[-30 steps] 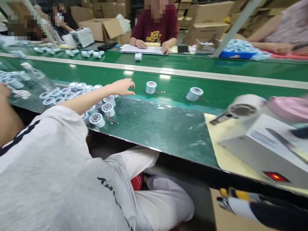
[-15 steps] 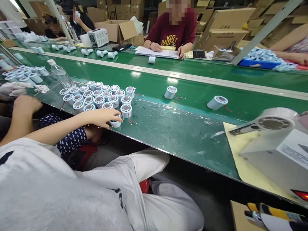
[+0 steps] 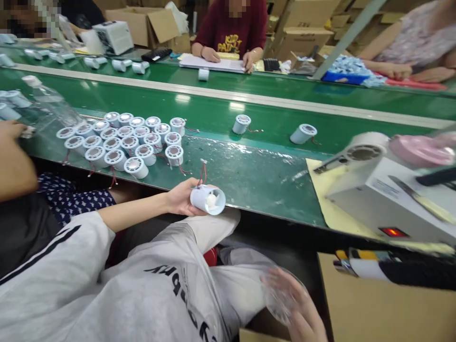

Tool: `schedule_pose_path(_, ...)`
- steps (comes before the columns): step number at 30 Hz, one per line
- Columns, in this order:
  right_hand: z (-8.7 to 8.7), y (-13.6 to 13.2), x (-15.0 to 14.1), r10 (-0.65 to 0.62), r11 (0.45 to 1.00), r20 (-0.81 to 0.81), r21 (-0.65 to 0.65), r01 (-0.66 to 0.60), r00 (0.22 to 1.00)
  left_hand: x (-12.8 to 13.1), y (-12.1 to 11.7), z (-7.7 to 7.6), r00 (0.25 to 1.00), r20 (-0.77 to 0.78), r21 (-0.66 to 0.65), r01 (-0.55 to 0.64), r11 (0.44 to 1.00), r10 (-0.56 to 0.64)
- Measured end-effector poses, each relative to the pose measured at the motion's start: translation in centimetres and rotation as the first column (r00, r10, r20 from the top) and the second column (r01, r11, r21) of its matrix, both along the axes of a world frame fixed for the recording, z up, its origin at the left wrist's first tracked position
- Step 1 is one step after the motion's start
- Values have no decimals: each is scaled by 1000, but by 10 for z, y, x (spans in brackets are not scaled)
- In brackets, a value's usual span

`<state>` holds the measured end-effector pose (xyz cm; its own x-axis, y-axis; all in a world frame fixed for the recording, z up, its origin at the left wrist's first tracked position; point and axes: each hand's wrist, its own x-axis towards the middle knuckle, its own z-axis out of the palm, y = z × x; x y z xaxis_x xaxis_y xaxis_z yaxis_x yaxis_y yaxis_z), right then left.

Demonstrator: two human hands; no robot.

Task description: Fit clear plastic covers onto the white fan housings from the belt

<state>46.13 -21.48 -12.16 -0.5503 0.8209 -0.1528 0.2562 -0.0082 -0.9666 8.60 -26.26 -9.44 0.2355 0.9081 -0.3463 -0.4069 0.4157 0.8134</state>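
My left hand (image 3: pixel 181 196) is closed round a light blue cylindrical housing (image 3: pixel 200 198) just over the bench edge. The housing lies tilted, its open end turned toward me, with a white part inside and thin red wires rising from its side. Low on the right, my right hand (image 3: pixel 302 306) grips a clear round plastic piece (image 3: pixel 278 297) above my lap; motion blurs it, and its exact kind is unclear. Several similar housings (image 3: pixel 134 167) stand in a group on the green bench (image 3: pixel 228 178), left of and beyond my left hand, their wires hanging out.
Two more housings sit apart on the green belt, one (image 3: pixel 242 124) left of the other (image 3: pixel 303 134). At right are a grey machine (image 3: pixel 370 190), a handled tool (image 3: pixel 392 270) and a cardboard box (image 3: pixel 384 308). A plastic bottle (image 3: pixel 53 102) leans at left. Co-workers sit across and at left.
My left hand has taken a housing from the group's near edge and brought it right, toward me. My right hand has come into view with the clear piece. The view has shifted right.
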Motion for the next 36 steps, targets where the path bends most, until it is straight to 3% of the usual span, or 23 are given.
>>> schedule_pose_path(1, -8, 1, -2, 57, 996, -41, 65, -54, 998, 12, 7, -8, 986, 153, -7, 65, 998, -63)
schedule_pose_path(3, -13, 4, -11, 81, 953, 8, 292, -80, 997, 33, 19, -19, 955, 258, -11, 157, 988, -149)
schedule_pose_path(6, -1, 7, -29, -8, 756, 183, 644, -113, 983, 57, 33, -27, 972, 124, -37, 205, 978, -199)
schedule_pose_path(9, 15, 8, -44, -109, 537, 314, 817, -210, 943, 75, 42, -30, 974, -71, -20, 212, 977, -213)
schedule_pose_path(11, 19, 8, -52, -195, 460, 381, 849, -259, 904, 82, 45, -29, 962, -115, -15, 246, 969, -246)
schedule_pose_path(12, 18, 8, -55, -231, 448, 414, 849, -281, 880, 85, 47, -29, 952, -131, -12, 278, 960, -277)
schedule_pose_path(15, 12, 10, -62, -262, 482, 501, 808, -338, 825, 86, 49, -24, 870, -345, 115, 411, 904, -352)
schedule_pose_path(17, 8, 13, -64, -194, 540, 517, 766, -349, 834, 85, 50, -20, 779, -556, 263, 496, 828, -290)
schedule_pose_path(19, 5, 14, -63, -91, 636, 480, 703, -320, 873, 84, 49, -19, 731, -662, 370, 510, 777, -165)
schedule_pose_path(22, 5, 14, -60, 11, 790, 316, 579, -202, 949, 87, 44, -23, 770, -638, 456, 383, 804, -5)
schedule_pose_path(26, 4, 12, -56, -80, 896, 76, 442, 39, 994, 93, 38, -40, 811, -574, 480, 217, 850, 117)
schedule_pose_path(29, 2, 13, -54, -156, 950, -15, 271, 154, 988, 93, 39, -48, 779, -625, 455, 316, 832, 47)
schedule_pose_path(33, -3, 17, -49, -216, 976, -172, -36, 213, 961, 91, 41, -45, 751, -654, 448, 484, 751, -94)
schedule_pose_path(36, -7, 18, -45, -207, 977, -276, -99, 187, 939, 93, 40, -37, 788, -598, 402, 455, 795, -149)
